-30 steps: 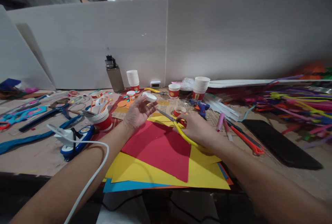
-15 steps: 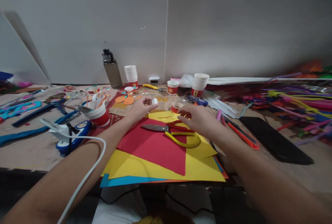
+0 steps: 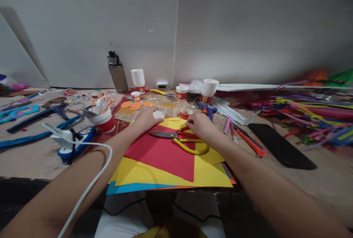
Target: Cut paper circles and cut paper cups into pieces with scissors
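Observation:
My left hand [image 3: 146, 119] is closed around a small round white piece with a raised rim [image 3: 159, 114], perhaps the bottom of a paper cup. My right hand [image 3: 202, 125] has its fingers curled together, just beside a cut-down red paper cup [image 3: 186, 113]. Whatever may be between those fingertips is hidden. Below both hands lie large scissors with yellow handles [image 3: 193, 146], their blades pointing left. They rest on a red paper sheet [image 3: 165, 160], which sits on yellow sheets [image 3: 212, 179].
At left stand paper cups holding tools [image 3: 106, 123] and a blue device [image 3: 81, 144] with a white cable crossing my left forearm. Farther back are cup stacks [image 3: 210, 89] and a bottle [image 3: 118, 78]. A black phone [image 3: 281, 144] and pipe cleaners [image 3: 317, 116] lie right.
The white piece in my left hand has turned so its round face shows. My right hand's fingers, apart before, have curled closed near the cut cup.

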`<state>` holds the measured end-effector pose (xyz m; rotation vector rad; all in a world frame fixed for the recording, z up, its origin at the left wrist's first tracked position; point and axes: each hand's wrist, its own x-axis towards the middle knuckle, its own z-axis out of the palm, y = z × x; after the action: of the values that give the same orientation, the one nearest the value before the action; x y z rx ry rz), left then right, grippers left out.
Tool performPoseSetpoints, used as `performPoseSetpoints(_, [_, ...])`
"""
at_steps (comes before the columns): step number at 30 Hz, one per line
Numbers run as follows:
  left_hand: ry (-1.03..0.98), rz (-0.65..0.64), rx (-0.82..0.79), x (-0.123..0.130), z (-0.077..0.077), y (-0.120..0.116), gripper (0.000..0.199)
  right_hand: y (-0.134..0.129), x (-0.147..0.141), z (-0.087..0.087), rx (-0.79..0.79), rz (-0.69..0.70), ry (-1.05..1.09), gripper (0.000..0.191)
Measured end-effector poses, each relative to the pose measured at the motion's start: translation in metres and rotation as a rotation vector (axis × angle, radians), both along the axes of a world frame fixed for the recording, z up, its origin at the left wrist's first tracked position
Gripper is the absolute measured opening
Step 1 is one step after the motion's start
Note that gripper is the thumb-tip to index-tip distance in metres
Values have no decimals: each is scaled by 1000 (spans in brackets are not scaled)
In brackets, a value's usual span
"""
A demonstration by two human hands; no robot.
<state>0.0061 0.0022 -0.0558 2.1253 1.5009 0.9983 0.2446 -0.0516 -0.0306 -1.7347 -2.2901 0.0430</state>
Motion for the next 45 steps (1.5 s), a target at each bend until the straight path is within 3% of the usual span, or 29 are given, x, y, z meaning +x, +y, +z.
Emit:
performPoseSetpoints(4, [-88,39,-51,-1,2,1,46,-3,4,13,86,-45,115,23])
performPoseSetpoints(6, [-138,65,-63,-1,4,2,37,-8,8,24,112,-57,317,22])
performPoseSetpoints(8, [-156,66,-72,-2,6,2,28,-17,11,36,20,-9,592,22])
performPoseSetpoints(11, [-51,47,-100,-3,8,2,26,-39,8,52,-325,218,972,26])
performPoseSetpoints(13, [55,50,-122,-3,10,2,30,-58,3,57,-598,403,1106,27])
performPoseSetpoints(16, [145,48,-145,-4,11,1,35,-81,-9,56,-1138,642,950,24])
performPoseSetpoints(18, [178,37,-151,-4,10,1,38,-87,-15,52,-1277,823,698,28])
performPoseSetpoints(20, [208,24,-145,-4,8,2,45,-83,-16,49,-1182,898,562,30])
performPoseSetpoints(24, [240,-19,-89,-3,3,2,49,-64,-6,49,-807,693,609,32])
performPoseSetpoints(27, [261,-16,-58,-1,3,1,41,-55,0,50,-814,624,592,33])
performPoseSetpoints(30, [241,25,-60,-1,3,1,47,-51,0,46,-822,580,608,32])
performPoseSetpoints(32, [216,57,-55,-2,2,2,52,-46,-1,41,-646,461,676,30])
performPoseSetpoints(34, [196,69,-52,-3,1,3,56,-38,0,34,-367,274,698,29])
performPoseSetpoints(36, [197,70,-63,-4,0,5,57,-27,4,26,-99,87,619,25])
performPoseSetpoints(38, [218,71,-80,-4,-1,5,56,-16,10,17,65,-40,452,22])
performPoseSetpoints(41, [244,76,-91,-4,0,2,56,-3,15,3,108,-69,261,32])
performPoseSetpoints(45, [244,70,-96,-3,4,-2,56,10,14,-13,103,-29,169,38])
